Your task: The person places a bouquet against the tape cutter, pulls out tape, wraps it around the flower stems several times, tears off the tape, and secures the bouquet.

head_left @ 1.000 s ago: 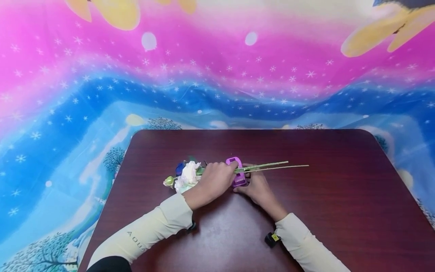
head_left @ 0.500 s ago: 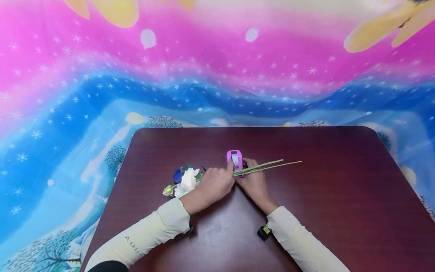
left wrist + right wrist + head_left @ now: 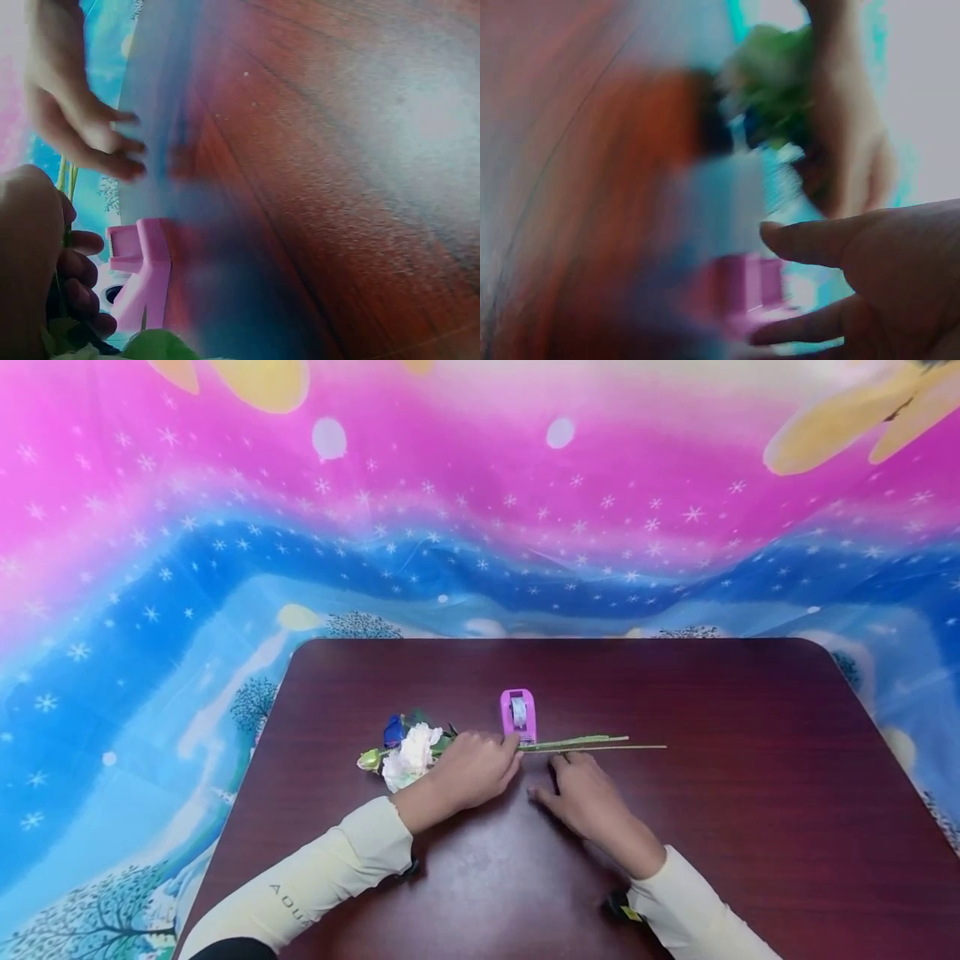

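Note:
My left hand grips a small bunch of flowers by the stems. A white bloom, a blue bloom and a pale green bud stick out to its left. Thin green stems run out to the right past the fingers. Just beyond the left fingertips, a pink tape dispenser stands on the table with a roll of tape in it. My right hand holds nothing; its fingers are spread and lie just below the stems. In the right wrist view, thumb and fingers are apart.
The dark red-brown table reaches back to a rounded far edge. Behind it hangs a pink and blue patterned cloth. Black wrist cameras sit under both cream sleeves.
The right hand has let go of the tape dispenser and drawn back to the right and nearer. The dispenser was set upright behind the stems. The left hand keeps its grip on the flowers.

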`<state>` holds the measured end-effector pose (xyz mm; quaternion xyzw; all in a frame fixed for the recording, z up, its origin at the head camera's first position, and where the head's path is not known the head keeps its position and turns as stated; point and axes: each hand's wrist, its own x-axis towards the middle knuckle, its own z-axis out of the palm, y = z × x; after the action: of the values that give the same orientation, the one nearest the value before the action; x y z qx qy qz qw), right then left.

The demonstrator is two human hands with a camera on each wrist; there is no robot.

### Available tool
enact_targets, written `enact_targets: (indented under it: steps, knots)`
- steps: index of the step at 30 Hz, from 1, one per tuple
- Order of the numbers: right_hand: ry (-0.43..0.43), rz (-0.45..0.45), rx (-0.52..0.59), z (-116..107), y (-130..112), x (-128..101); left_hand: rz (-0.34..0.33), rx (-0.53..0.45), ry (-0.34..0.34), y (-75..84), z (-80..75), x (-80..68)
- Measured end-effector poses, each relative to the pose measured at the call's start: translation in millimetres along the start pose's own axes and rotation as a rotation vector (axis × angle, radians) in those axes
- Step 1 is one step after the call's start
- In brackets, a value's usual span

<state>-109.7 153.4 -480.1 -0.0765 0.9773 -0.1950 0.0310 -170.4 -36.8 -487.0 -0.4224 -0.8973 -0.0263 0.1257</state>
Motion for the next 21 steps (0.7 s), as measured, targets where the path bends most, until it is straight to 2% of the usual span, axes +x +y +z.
enact_targets:
  steps: [1, 4, 6, 8, 11, 14, 18, 21]
  knots:
    - [0.017, -0.013, -0.009, -6.7, -3.0, -4.8, 0.015, 0.011, 0.006, 0.0, 0.6, -1.3]
    - [0.143, -0.090, -0.025, -23.0, -8.0, -12.0, 0.051, 0.051, 0.029, -0.7, 2.3, -4.5]
    - [0.225, -0.150, -0.051, -29.1, -6.4, -9.7, 0.062, 0.080, 0.040, -1.1, 3.5, -6.5]
    - [0.254, -0.191, -0.079, -31.7, -2.6, -3.1, 0.064, 0.109, 0.048, -1.9, 3.2, -7.8]
    - [0.173, -0.201, -0.094, -29.8, 3.8, 10.4, 0.068, 0.136, 0.061, -1.5, 3.4, -9.4]
    - [0.031, -0.174, -0.052, -23.6, 9.3, 23.2, 0.081, 0.153, 0.080, -0.2, 4.5, -10.3]
    - [-0.170, -0.134, 0.057, -14.8, 17.8, 34.5, 0.105, 0.191, 0.103, 0.8, 6.4, -12.0]
    - [-0.279, -0.154, 0.178, -10.5, 24.7, 39.2, 0.131, 0.234, 0.127, 0.1, 7.7, -14.6]
